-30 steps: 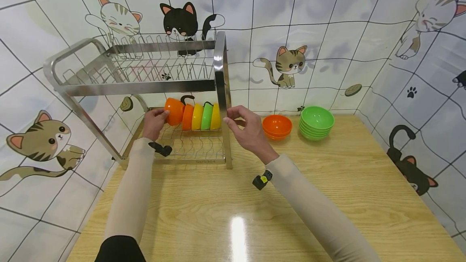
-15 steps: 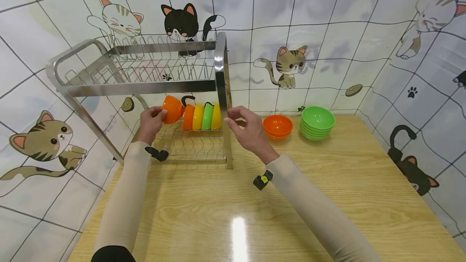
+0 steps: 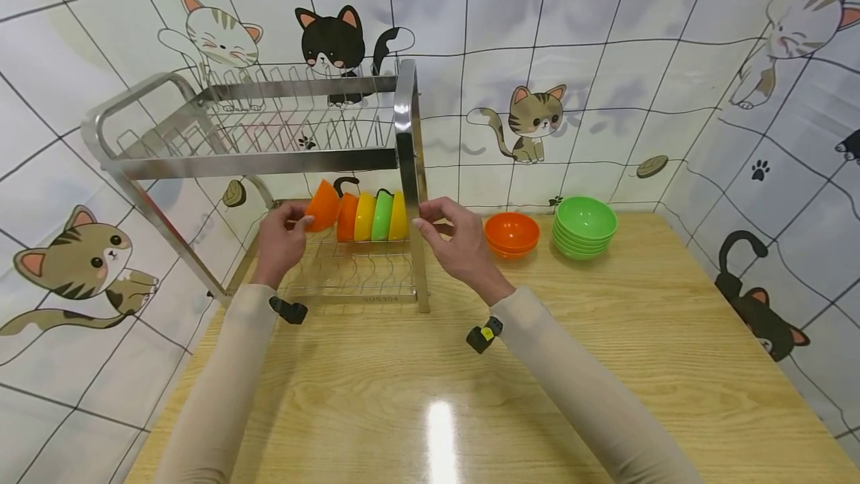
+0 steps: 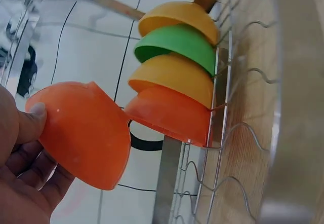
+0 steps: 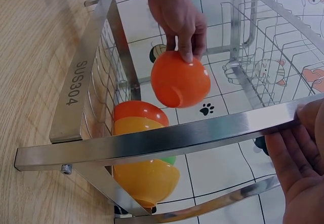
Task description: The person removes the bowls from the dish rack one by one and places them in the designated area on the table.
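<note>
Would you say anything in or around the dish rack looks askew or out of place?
Only the orange bowl in the left hand: it is tilted, clear of the four bowls standing in the lower rack. Nothing spilled or damaged.

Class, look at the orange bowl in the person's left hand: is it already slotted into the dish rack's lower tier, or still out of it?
Out. The left hand holds the orange bowl clear of the racked bowls.

A home kitchen corner: steel dish rack [image 3: 269,163], stacked bowls [image 3: 584,226], cat-patterned tiled walls [image 3: 605,58].
</note>
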Demonstrator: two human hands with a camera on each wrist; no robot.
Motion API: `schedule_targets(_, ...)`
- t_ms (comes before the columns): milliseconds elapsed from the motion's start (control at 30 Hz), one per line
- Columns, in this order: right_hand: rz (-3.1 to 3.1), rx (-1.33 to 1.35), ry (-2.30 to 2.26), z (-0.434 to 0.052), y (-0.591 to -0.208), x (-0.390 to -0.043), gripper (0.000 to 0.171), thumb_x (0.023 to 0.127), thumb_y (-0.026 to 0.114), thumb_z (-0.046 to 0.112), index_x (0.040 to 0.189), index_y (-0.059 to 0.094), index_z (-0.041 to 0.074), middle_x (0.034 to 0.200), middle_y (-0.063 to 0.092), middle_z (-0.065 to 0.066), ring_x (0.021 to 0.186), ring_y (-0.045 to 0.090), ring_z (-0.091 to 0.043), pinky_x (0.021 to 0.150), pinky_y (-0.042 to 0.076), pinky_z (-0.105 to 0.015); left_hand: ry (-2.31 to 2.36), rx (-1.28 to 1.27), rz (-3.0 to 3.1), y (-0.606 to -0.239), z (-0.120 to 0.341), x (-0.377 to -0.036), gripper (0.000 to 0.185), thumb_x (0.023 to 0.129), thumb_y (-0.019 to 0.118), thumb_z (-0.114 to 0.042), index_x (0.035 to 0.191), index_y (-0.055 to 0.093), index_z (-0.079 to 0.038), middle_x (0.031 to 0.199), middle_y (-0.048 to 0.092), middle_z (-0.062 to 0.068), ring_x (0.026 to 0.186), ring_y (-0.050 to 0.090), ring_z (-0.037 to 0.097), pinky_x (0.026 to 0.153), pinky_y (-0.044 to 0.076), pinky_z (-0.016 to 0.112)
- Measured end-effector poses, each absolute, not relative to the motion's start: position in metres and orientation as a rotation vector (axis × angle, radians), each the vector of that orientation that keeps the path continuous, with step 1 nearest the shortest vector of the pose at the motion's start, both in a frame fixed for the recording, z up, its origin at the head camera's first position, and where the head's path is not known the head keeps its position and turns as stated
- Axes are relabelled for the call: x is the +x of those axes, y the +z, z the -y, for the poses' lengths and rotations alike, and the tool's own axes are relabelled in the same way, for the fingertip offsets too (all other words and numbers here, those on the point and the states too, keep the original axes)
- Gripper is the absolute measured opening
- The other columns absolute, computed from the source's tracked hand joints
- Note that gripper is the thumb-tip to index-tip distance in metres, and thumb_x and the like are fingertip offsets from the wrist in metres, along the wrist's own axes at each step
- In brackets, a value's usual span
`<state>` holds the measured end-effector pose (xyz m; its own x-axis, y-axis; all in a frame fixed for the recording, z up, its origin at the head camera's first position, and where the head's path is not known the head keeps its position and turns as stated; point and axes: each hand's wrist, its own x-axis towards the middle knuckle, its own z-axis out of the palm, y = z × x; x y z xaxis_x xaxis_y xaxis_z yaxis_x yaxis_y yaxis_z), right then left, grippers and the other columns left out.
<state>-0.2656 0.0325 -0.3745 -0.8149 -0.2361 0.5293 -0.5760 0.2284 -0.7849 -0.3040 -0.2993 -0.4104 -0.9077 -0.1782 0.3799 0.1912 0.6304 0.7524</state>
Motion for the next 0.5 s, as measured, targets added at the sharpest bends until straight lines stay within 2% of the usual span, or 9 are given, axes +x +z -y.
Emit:
schedule_targets(100, 2.206, 0.761, 1.614, -0.032, -0.375, -0.265, 0.022, 0.099, 0.07, 0.017, 0.118, 0.068, 0.006, 0.109, 0.071, -0.009, 0.099, 0.068, -0.021, 0.094, 0.061, -0.038, -1.096, -0.11, 2.408, -0.411, 0.296, -0.294, 0.018, 0.103, 0.062, -0.013, 0.113, 0.068, 0.001, 0.108, 0.069, 0.019, 0.101, 0.065, 0.034, 0.092, 0.055, 0.044)
schedule_targets(200, 2.2, 0.77, 1.617, -0.032, -0.376, -0.266, 0.022, 0.098, 0.07, 0.015, 0.118, 0.068, 0.006, 0.11, 0.071, -0.009, 0.1, 0.068, -0.021, 0.093, 0.061, -0.037, -0.996, -0.218, 2.384, -0.41, 0.292, -0.283, 0.013, 0.1, 0.064, -0.006, 0.108, 0.068, 0.003, 0.102, 0.07, 0.021, 0.096, 0.066, 0.037, 0.09, 0.056, 0.051)
schedule_targets(367, 2.202, 0.815, 1.648, -0.036, -0.377, -0.266, 0.025, 0.098, 0.07, 0.013, 0.121, 0.068, 0.007, 0.112, 0.071, -0.009, 0.103, 0.067, -0.02, 0.095, 0.06, -0.036, -0.834, -0.391, 2.34, -0.409, 0.282, -0.264, 0.009, 0.096, 0.068, 0.0, 0.104, 0.067, 0.004, 0.096, 0.07, 0.021, 0.087, 0.064, 0.036, 0.082, 0.055, 0.051)
schedule_targets(500, 2.209, 0.875, 1.702, -0.042, -0.377, -0.265, 0.031, 0.098, 0.07, 0.014, 0.128, 0.066, 0.007, 0.116, 0.07, -0.009, 0.106, 0.066, -0.021, 0.097, 0.06, -0.036, -0.728, -0.502, 2.298, -0.409, 0.277, -0.252, 0.011, 0.092, 0.071, 0.003, 0.102, 0.067, 0.003, 0.094, 0.068, 0.02, 0.085, 0.063, 0.036, 0.08, 0.053, 0.049)
